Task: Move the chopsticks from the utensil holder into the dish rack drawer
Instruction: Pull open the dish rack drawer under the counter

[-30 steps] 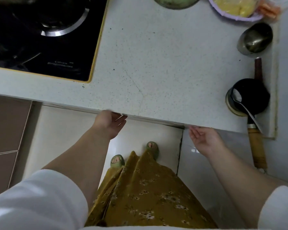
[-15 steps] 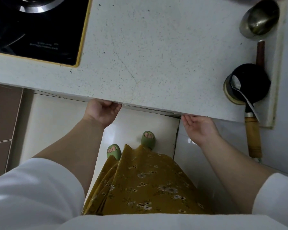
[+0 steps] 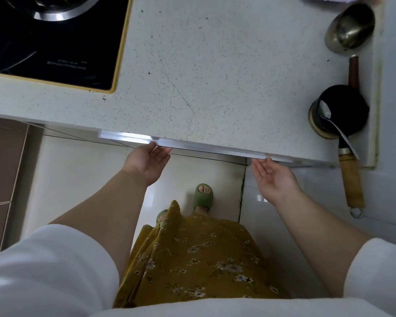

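Observation:
A shiny metal drawer front edge (image 3: pixel 204 146) shows as a thin strip just beyond the white countertop's (image 3: pixel 215 76) near edge. My left hand (image 3: pixel 146 163) reaches up under it, palm up, fingers hooked on the strip's left part. My right hand (image 3: pixel 274 177) does the same further right, fingertips at the strip. No chopsticks and no utensil holder are in view, and the drawer's inside is hidden under the counter.
A black gas hob (image 3: pixel 55 42) fills the counter's left. At the right stand a steel ladle (image 3: pixel 350 28) and a small black pot (image 3: pixel 343 110) with a spoon, its wooden handle (image 3: pixel 352 181) overhanging the edge. Brown cabinet fronts (image 3: pixel 2 168) are at left; my slippered feet (image 3: pixel 202 195) are below.
The metal drawer edge has come out from under the counter, where none showed before. Both hands stay at the edge, and the view has shifted slightly.

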